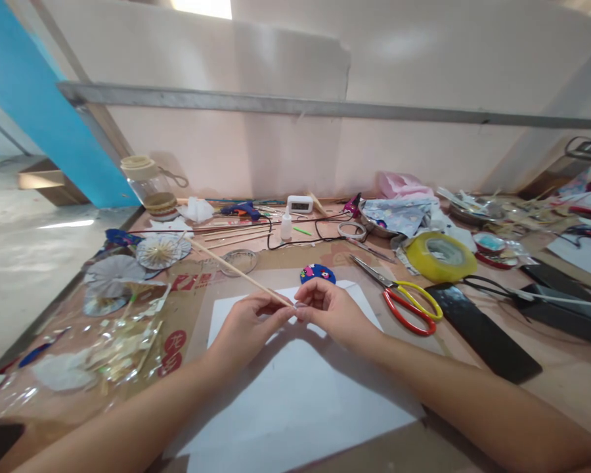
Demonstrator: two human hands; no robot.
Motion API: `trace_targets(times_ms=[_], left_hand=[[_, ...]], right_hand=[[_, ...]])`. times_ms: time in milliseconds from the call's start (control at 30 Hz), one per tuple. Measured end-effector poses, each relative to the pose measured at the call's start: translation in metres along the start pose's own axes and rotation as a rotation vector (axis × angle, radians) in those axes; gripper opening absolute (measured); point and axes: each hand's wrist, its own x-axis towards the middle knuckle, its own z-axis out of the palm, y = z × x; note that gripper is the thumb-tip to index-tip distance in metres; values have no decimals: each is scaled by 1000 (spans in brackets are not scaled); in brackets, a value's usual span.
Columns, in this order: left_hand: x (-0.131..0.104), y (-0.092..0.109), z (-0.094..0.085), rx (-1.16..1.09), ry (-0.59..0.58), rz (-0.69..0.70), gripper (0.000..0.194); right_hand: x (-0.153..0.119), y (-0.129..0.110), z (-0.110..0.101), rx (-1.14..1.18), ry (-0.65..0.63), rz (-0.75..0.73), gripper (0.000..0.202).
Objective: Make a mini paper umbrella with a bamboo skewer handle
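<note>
Over the white paper [295,401], my left hand [251,325] pinches a thin wooden stick [236,270] near its lower right end. The stick slants up to the left. My right hand [332,312] is closed at that same end, thumb and index finger pressed around something small and pale that is mostly hidden. Both sets of fingertips nearly meet. Just beyond my right fingers lies a round blue patterned fabric piece [320,272]. Scissors [398,295] with red and yellow handles rest to the right of the paper.
Yellow tape [440,256], a black phone [482,332] and a metal bowl [379,226] with cloth are on the right. A small white bottle [286,228], glue gun [241,210] and bamboo sticks stand or lie behind. Pleated discs [113,276] and a plastic bag [123,341] are left.
</note>
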Motion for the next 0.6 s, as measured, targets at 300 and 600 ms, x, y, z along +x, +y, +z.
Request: trace_targets(times_ms=[300,600], left_hand=[[1,1,-3,85,18,32,17],[2,-2,-2,53,4,38,18]], right_hand=[[0,2,0,31,-24,52,20],[-1,0,2,56,4,8,22]])
